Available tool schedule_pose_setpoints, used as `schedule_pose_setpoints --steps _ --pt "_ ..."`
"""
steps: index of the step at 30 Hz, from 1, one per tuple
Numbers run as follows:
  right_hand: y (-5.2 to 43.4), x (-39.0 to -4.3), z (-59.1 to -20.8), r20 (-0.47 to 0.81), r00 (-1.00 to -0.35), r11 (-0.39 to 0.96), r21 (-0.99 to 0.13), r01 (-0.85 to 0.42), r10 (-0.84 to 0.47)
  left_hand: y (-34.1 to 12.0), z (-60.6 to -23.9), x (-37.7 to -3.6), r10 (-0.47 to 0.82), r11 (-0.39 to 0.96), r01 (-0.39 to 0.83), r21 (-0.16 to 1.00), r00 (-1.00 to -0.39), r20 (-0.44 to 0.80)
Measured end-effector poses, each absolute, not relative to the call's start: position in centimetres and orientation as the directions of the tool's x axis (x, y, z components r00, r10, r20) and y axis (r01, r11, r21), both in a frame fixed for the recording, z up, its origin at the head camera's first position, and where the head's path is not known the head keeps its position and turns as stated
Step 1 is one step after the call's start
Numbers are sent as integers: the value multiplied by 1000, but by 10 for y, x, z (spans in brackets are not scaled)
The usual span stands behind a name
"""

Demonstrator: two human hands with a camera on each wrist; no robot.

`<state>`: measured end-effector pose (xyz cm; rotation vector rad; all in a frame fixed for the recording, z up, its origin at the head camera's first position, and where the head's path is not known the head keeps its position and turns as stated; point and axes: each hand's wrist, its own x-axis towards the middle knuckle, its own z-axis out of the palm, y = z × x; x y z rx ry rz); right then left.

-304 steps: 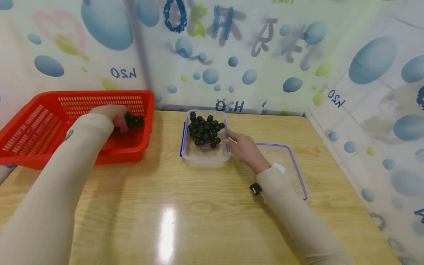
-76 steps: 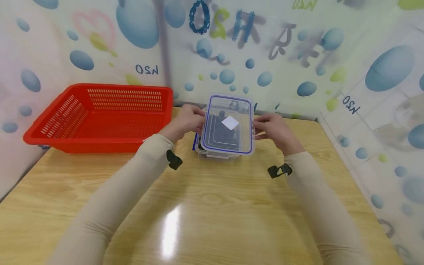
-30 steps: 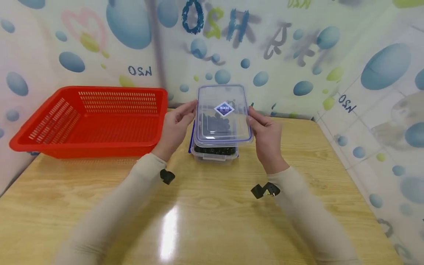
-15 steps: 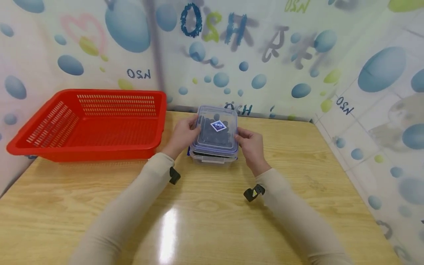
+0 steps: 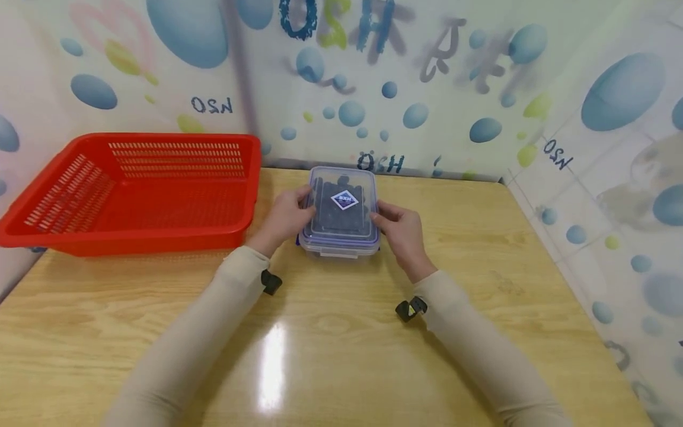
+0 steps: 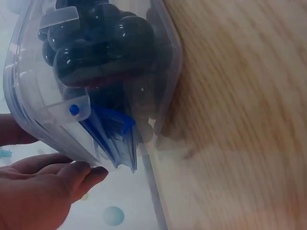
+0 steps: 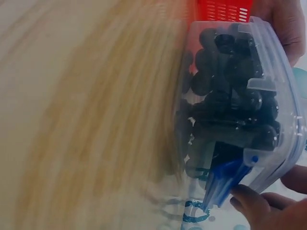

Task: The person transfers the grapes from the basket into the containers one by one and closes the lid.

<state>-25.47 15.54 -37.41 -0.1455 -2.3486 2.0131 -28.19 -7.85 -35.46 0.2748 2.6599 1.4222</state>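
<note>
A clear plastic box (image 5: 337,249) full of dark balls (image 6: 105,43) stands on the wooden table (image 5: 331,344), with its clear blue-rimmed lid (image 5: 341,220) lying on top. My left hand (image 5: 288,214) grips the lid's left edge, thumb on top. My right hand (image 5: 397,228) grips the right edge the same way. In the left wrist view my left fingers (image 6: 53,189) lie by the lid's rim, beside a blue latch flap (image 6: 112,134) that hangs loose. The right wrist view shows another blue flap (image 7: 223,179) by my right fingertips (image 7: 254,206).
A red slotted basket (image 5: 128,231) stands at the table's back left, a hand's width from the box. Patterned walls close the table at the back and right (image 5: 587,178).
The lid, held tilted above the box a second ago, has come down flat onto it. Both hands moved down with it and stay on its edges.
</note>
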Motion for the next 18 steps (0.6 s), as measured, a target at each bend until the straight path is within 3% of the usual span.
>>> schedule_pose_setpoints --steps 7,18 --pt "157 -256 -376 14 -1000 203 -979 -13 2 -81 -351 -281 242 559 114 821 -970 -30" --pt "162 -254 -371 -66 -996 378 -925 38 -61 -83 -357 -278 259 603 100 792 -963 -76"
